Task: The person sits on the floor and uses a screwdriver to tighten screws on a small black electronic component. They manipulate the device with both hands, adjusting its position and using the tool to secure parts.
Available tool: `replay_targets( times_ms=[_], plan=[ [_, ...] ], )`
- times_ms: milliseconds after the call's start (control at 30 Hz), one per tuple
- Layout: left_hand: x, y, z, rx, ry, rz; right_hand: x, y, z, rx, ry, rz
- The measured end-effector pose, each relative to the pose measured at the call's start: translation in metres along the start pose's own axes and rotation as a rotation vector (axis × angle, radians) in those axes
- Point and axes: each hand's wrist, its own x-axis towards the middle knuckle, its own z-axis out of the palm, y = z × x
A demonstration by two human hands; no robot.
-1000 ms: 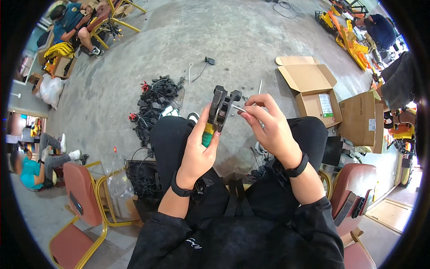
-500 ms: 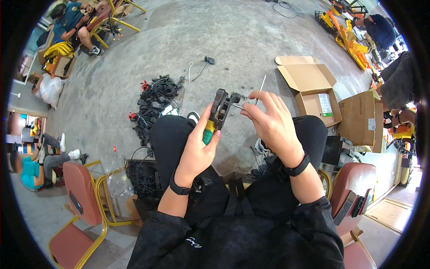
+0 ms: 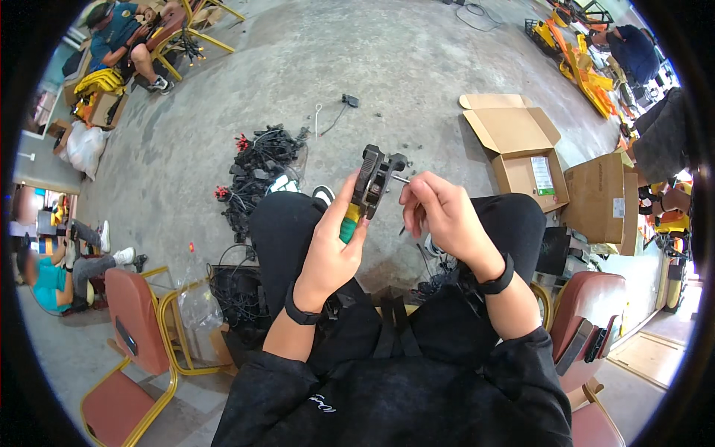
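At the far left of my view I see a white sack (image 3: 83,146) on the floor near a small brown box (image 3: 100,110), with a seated person (image 3: 126,37) above them on a yellow-framed chair. Lower left, a red-seated chair (image 3: 134,316) stands with a black wire basket (image 3: 238,294) just beside it. On the concrete ahead lies a heap of black cables (image 3: 257,175) with red ends.

My left hand (image 3: 331,249) comes up over my left knee, fingers wrapped tight around the green and yellow handles of a black crimping tool (image 3: 370,182), which stands nearly upright, its head at the top. My right hand (image 3: 439,212) is just beside the tool head, thumb and fingers pinched on a thin cable (image 3: 402,179) whose end meets the tool's head; I cannot tell how far in it goes.

To the right, an open cardboard box (image 3: 514,138) sits on the floor with its flaps spread, a white label (image 3: 541,176) with a green patch on its front face. Just beside it is a closed brown carton (image 3: 596,197) bearing a small white label on its side. Upper right, orange frames (image 3: 588,67) lie near another person in dark blue (image 3: 633,48).
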Motion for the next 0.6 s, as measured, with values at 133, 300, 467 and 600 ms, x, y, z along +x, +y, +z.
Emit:
replay_targets(
  times_ms=[133,300,467,600],
  plan=[
    [0.001,0.002,0.000,-0.020,0.001,0.020,0.001,-0.011,-0.013,0.442,-0.202,0.252],
    [-0.002,0.002,0.002,-0.262,0.046,-0.182,0.007,0.007,-0.006,-0.342,0.141,-0.333],
    [0.001,0.009,0.002,-0.304,0.032,-0.240,0.008,0.012,-0.003,-0.561,0.237,-0.565],
    [0.000,0.009,0.001,-0.291,0.009,-0.237,0.008,0.010,-0.003,-0.601,0.248,-0.581]
  ],
)
